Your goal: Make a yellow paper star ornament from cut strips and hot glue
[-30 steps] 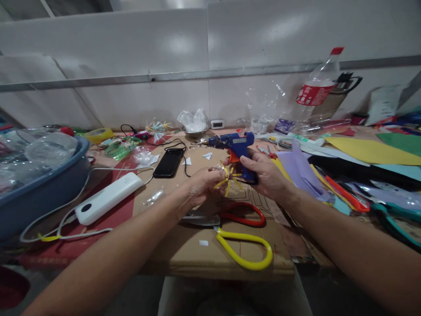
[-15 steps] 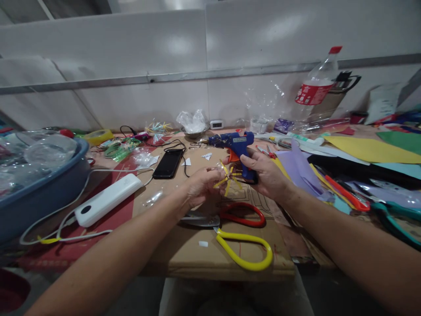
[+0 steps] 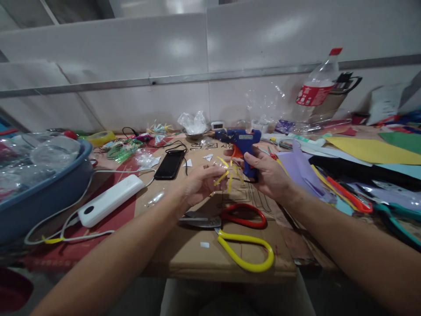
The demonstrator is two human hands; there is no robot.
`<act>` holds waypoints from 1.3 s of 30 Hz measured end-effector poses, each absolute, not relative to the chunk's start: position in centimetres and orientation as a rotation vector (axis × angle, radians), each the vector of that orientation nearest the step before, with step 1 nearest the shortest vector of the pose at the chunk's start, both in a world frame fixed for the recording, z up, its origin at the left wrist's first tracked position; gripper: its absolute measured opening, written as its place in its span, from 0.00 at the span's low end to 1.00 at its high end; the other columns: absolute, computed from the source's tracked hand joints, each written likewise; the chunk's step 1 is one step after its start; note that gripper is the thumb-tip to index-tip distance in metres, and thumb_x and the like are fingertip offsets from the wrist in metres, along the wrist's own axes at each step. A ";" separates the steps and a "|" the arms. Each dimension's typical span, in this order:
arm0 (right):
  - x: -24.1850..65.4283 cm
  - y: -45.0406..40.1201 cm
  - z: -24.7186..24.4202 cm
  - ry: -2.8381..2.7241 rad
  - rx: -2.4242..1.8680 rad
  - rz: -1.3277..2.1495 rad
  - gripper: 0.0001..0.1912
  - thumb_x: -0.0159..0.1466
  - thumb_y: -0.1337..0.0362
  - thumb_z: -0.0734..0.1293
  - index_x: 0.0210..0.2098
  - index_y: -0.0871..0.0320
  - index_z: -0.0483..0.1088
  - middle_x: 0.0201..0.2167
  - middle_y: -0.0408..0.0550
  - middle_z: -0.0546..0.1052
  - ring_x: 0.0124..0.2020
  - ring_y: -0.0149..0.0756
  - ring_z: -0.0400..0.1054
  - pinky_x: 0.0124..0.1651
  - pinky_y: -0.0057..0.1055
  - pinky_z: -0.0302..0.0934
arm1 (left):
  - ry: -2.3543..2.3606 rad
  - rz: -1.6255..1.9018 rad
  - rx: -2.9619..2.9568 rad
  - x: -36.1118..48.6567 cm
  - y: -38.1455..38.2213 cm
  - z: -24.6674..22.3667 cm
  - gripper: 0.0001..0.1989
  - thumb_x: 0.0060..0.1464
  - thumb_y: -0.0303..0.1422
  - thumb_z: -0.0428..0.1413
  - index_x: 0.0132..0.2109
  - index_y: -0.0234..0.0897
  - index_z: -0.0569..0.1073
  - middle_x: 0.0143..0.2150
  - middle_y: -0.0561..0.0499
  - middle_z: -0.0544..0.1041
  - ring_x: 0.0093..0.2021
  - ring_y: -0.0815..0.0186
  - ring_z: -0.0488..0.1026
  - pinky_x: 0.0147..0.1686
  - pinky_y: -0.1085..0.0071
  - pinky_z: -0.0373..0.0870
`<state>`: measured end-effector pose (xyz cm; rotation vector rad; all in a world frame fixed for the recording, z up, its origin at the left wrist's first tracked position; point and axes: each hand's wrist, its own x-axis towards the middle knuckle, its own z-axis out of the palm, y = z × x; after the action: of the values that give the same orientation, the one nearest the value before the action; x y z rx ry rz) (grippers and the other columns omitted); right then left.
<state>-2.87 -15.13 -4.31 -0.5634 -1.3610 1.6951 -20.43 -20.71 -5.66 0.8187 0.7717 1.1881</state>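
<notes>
Gripped by its handle in my right hand [image 3: 268, 173] is a blue hot glue gun [image 3: 245, 142] with an orange trigger, its nozzle pointing left. My left hand [image 3: 204, 182] pinches a small star-shaped piece with thin yellow strips [image 3: 230, 175] radiating from its middle, just below and left of the gun. Some clear plastic seems to be part of that piece. Below both hands, large scissors [image 3: 245, 250] with one red and one yellow handle lie on the cardboard [image 3: 184, 259].
To the left are a blue basin [image 3: 79, 175] of clear plastic, a white power bank [image 3: 110, 200] with cables and a black phone [image 3: 169, 164]. Coloured sheets [image 3: 365, 149], pliers [image 3: 391, 215] and a cut plastic bottle [image 3: 315, 87] occupy the right.
The glue gun has shifted slightly right, and the yellow star has turned a little in my left hand. Both hands keep their grips.
</notes>
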 end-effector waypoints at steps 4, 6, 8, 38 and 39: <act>-2.3 -14.6 -3.9 -1.374 -0.538 1.464 0.11 0.60 0.57 0.70 0.41 0.50 0.71 0.40 0.45 0.80 0.37 0.36 0.74 0.36 0.31 0.67 | 0.720 1.350 0.657 -21.2 -20.2 -5.1 0.09 0.45 0.28 0.66 0.35 0.32 0.76 0.32 0.51 0.78 0.29 0.72 0.73 0.32 0.74 0.71; -1.9 -14.6 -3.6 -1.459 -0.506 1.329 0.09 0.62 0.58 0.68 0.41 0.51 0.72 0.42 0.45 0.80 0.38 0.35 0.73 0.39 0.31 0.66 | 0.726 1.463 0.581 -21.6 -19.8 -4.9 0.07 0.48 0.27 0.65 0.36 0.33 0.75 0.30 0.53 0.77 0.28 0.74 0.73 0.29 0.77 0.69; -1.5 -14.9 -3.3 -1.564 -0.515 1.228 0.09 0.64 0.58 0.67 0.43 0.52 0.72 0.43 0.45 0.80 0.37 0.34 0.72 0.41 0.32 0.66 | 0.752 1.567 0.514 -22.1 -19.4 -4.8 0.05 0.51 0.27 0.64 0.35 0.33 0.75 0.27 0.54 0.76 0.25 0.75 0.71 0.25 0.78 0.67; -1.6 -16.1 -4.3 -2.061 -0.748 0.613 0.17 0.69 0.53 0.62 0.53 0.51 0.71 0.43 0.48 0.77 0.44 0.46 0.70 0.47 0.42 0.63 | 0.825 1.740 0.463 -22.1 -19.2 -5.1 0.05 0.53 0.29 0.62 0.38 0.34 0.75 0.30 0.53 0.78 0.27 0.73 0.74 0.37 0.71 0.76; -1.6 -16.1 -4.4 -2.064 -0.754 0.608 0.17 0.69 0.53 0.62 0.53 0.51 0.70 0.43 0.48 0.77 0.44 0.46 0.69 0.47 0.42 0.63 | 0.823 1.738 0.467 -22.1 -19.2 -5.1 0.05 0.53 0.29 0.63 0.38 0.34 0.75 0.30 0.53 0.78 0.27 0.73 0.73 0.37 0.71 0.76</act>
<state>-1.60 -16.06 -4.36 -0.7537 -2.0643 0.6081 -22.11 -19.15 -5.11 0.4675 0.8225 1.7379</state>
